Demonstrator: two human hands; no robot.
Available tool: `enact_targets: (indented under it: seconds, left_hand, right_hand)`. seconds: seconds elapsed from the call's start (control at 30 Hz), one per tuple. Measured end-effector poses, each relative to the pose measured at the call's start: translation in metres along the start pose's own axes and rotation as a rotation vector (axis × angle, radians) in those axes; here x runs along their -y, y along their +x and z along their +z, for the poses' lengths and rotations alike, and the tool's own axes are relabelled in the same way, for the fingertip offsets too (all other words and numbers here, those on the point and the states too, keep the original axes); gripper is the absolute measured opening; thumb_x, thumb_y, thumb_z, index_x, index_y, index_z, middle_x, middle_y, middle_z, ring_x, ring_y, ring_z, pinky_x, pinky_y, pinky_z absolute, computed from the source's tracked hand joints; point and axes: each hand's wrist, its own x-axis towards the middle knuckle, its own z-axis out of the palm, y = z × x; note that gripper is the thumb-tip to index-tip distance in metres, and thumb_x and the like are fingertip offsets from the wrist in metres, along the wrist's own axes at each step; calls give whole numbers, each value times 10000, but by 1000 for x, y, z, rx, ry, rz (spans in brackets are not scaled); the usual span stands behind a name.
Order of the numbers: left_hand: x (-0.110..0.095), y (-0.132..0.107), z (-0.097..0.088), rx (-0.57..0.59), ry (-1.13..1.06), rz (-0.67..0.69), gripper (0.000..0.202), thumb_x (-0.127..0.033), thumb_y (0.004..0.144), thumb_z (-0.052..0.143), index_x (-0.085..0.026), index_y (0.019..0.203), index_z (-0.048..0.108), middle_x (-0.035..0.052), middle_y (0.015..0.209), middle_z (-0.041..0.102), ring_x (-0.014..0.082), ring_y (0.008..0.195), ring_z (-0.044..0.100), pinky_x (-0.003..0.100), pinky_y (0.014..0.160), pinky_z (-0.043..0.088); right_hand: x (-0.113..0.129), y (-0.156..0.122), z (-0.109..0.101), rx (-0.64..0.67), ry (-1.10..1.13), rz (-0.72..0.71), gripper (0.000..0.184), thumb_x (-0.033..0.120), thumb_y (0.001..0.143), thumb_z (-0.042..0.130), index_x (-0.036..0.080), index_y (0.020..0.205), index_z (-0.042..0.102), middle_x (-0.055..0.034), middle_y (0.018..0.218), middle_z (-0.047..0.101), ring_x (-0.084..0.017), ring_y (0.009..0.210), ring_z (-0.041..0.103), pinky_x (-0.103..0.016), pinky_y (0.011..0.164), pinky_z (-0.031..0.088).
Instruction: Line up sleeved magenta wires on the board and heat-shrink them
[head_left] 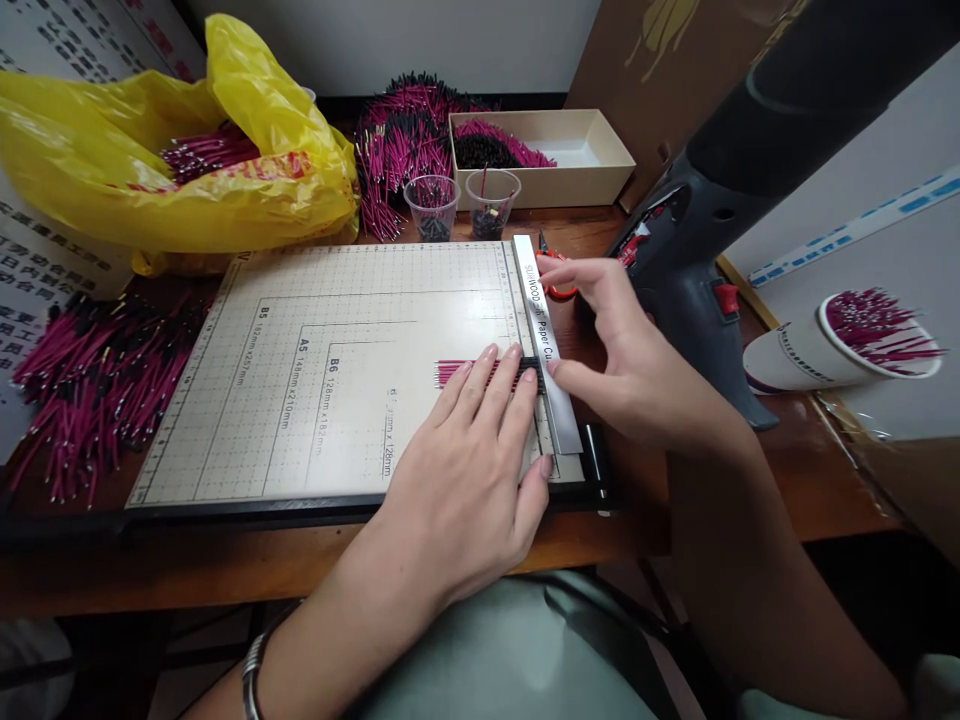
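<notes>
Pink wires (459, 372) lie in a short row on the paper cutter board (337, 340), their dark ends butted against the metal guide bar (544, 330). Left hand (469, 470) fingers (491, 378) are spread flat, pressing the row down and gripping nothing. The right hand (637, 370) is loosely curled, its thumb tip on the bar beside the wire ends, with nothing visibly held.

To do this well, I judge, keep the pressure even and the ends flush, with fingertips clear of the bar's edge.

Red-handled scissors (559, 290) and a heat gun (690, 270) crowd the right hand. A paper cup (840, 345) of wires lies tipped nearby. Two plastic cups (433, 205), a cardboard box (585, 150), a yellow bag (150, 170) and loose wires (90, 380) ring the tabletop (675, 500).
</notes>
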Motion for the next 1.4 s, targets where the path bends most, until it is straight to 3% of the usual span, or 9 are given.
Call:
enact_targets:
  seconds: [0.17, 0.33, 0.7, 0.93, 1.07, 1.17, 1.27, 1.4]
  left_hand:
    - [-3, 1, 1, 18, 37, 10, 638, -350, 1065, 233, 40, 1500, 488, 253, 1596, 427, 400, 1508, 400, 540, 1219, 440]
    - [-7, 4, 4, 14, 68, -18, 649, -353, 1065, 234, 66, 1500, 472, 271, 1595, 420, 424, 1507, 395, 550, 1220, 432]
    - [5, 3, 4, 9, 34, 6, 595, -325, 1079, 243, 0, 1517, 481, 192, 1595, 467, 329, 1507, 440, 473, 1241, 427]
    - [9, 2, 2, 27, 3, 43, 608, -348, 1074, 245, 1, 1519, 470, 197, 1607, 451, 317, 1523, 415, 460, 1255, 405]
    - [14, 1, -1, 15, -15, 86, 605, -361, 1069, 254, 6, 1470, 522, 225, 1591, 464, 330, 1512, 428, 451, 1245, 414]
    - [16, 0, -2, 32, -18, 112, 600, -368, 1070, 255, -8, 1455, 542, 231, 1601, 445, 345, 1519, 410, 462, 1242, 415]
    - [17, 0, -3, 51, -12, 124, 600, -370, 1073, 255, -14, 1471, 529, 230, 1610, 429, 354, 1525, 394, 474, 1241, 414]
    - [18, 1, -3, 60, -1, 135, 603, -369, 1079, 249, -16, 1492, 510, 232, 1608, 431, 358, 1519, 403, 477, 1236, 421]
  right_hand:
    - [-3, 3, 3, -176, 88, -26, 463, 158, 754, 518, 237, 1207, 460, -74, 1472, 537, -259, 1485, 445, -451, 1280, 340]
    - [-2, 4, 6, -174, 101, -45, 393, 154, 779, 518, 239, 1161, 494, -73, 1425, 576, -245, 1420, 512, -449, 1231, 404]
    - [-1, 0, 1, 187, -45, -71, 667, 190, 730, 534, 198, 1380, 389, -143, 1587, 401, -320, 1541, 337, -570, 1275, 280]
    - [-1, 1, 8, 88, -91, -116, 644, 143, 726, 542, 148, 1358, 419, -168, 1516, 460, -301, 1501, 394, -542, 1278, 275]
    - [-4, 0, 6, 97, 9, -52, 612, 170, 758, 513, 194, 1365, 430, -120, 1567, 434, -294, 1513, 381, -565, 1269, 288]
    - [-8, 1, 4, 24, 130, -6, 551, 161, 784, 464, 222, 1332, 460, -81, 1543, 471, -248, 1514, 388, -536, 1282, 281]
    - [-10, 2, 4, -53, 211, -8, 536, 126, 771, 473, 241, 1294, 482, -58, 1522, 489, -216, 1513, 388, -501, 1298, 259]
    - [-11, 2, 7, -52, 250, -8, 525, 102, 783, 477, 259, 1283, 492, -35, 1513, 503, -199, 1507, 397, -481, 1292, 273]
